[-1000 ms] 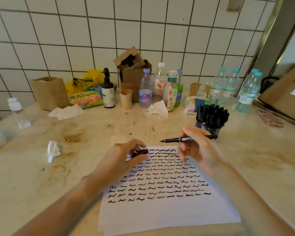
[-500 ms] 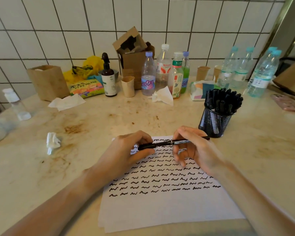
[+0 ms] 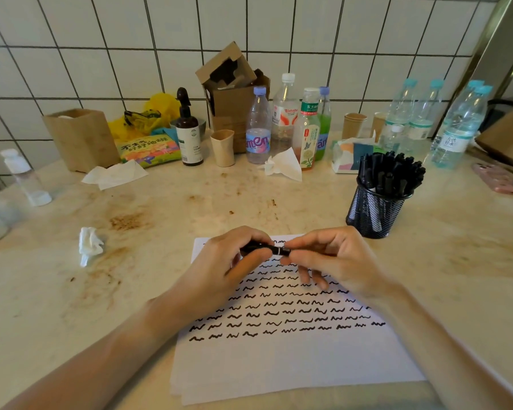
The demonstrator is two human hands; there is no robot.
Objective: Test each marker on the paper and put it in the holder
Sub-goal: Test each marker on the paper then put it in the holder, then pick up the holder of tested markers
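A white sheet of paper [image 3: 293, 359] lies in front of me, its upper half covered with rows of black squiggles. Above its top edge both hands hold one black marker [image 3: 274, 250] level. My left hand [image 3: 219, 267] grips the marker's left end, which looks like the cap. My right hand [image 3: 335, 258] pinches the barrel on the right; most of the barrel is hidden by its fingers. A black mesh holder [image 3: 373, 214] packed with several black markers stands to the right, beyond the paper.
Along the tiled wall stand several bottles [image 3: 258, 125], paper cups [image 3: 223, 147], a cardboard box [image 3: 234, 93], a wooden box [image 3: 80, 137] and a tissue pack [image 3: 353, 153]. Crumpled tissues [image 3: 90, 244] lie at left. A pink phone [image 3: 499, 179] lies at far right.
My hands have come together: the cap in my left hand met the marker in my right, and both now hold it close over the paper's top. The view tilted down.
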